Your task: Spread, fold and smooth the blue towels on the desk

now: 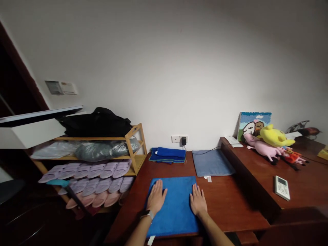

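Observation:
A bright blue cloth (176, 208) lies spread flat on the brown wooden table, with a white tag (151, 240) at its near left corner. My left hand (156, 197) rests palm down on its left side, fingers stretched out, a watch on the wrist. On the right edge of the cloth lies my right hand (198, 200), also flat with fingers apart. Behind the cloth, against the wall, are folded dark blue cloths (167, 155). A grey-blue cloth (212, 163) with white tags is laid flat to the back right.
A wooden rack (138, 143) at the left holds several slippers (84, 171), plastic-wrapped items and a black bag (98, 123). On the right desk sit plush toys (275, 136), a picture (252, 124) and a white remote-like device (282, 188). A black plug (183, 140) with a cord is in the wall socket.

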The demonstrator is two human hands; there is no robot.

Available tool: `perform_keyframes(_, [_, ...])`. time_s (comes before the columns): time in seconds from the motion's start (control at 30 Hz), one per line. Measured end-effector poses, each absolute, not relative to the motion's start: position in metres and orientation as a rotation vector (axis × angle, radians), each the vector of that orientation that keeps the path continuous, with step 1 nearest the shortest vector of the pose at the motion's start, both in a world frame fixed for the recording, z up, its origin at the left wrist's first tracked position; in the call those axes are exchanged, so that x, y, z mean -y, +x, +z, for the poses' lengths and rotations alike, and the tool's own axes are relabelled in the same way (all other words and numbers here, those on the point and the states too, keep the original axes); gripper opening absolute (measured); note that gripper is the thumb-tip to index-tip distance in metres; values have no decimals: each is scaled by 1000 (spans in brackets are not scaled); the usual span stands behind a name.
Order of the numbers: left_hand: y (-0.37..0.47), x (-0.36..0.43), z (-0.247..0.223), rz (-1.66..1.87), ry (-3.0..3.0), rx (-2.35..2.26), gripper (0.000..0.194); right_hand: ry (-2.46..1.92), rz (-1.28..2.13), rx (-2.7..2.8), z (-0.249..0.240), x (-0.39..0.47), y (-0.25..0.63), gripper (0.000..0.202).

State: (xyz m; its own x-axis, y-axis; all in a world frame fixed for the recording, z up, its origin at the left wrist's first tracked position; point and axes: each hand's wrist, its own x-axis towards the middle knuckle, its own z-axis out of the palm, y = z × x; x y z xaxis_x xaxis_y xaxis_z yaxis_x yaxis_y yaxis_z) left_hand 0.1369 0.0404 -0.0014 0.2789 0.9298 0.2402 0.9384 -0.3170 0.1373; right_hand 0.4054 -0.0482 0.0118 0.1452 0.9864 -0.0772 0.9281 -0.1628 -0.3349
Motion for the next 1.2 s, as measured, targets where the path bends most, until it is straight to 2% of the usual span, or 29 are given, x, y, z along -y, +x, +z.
perform_keyframes(0.17, [239,-1,-5,-363,-2845,1498,72,-2197,396,1906,9,49,406,67])
perform_keyframes(0.27, [263,12,-12,-286,-2884,1492,72,-2186,362,1945,8,49,407,66])
perform_keyframes(0.37, [242,12,-12,-245,-2864,1548,75,-2197,367,1923,7,49,406,67])
perform_keyframes(0.7, [85,5,-15,-258,-2464,2003,82,-2241,378,1907,8,49,405,68])
perform_keyframes(0.97, [85,9,-22,-390,-2401,1996,78,-2289,463,1888,15,59,409,70])
perform_keyframes(1.2, [84,4,-19,-328,-2407,2004,83,-2272,467,1886,8,92,405,70])
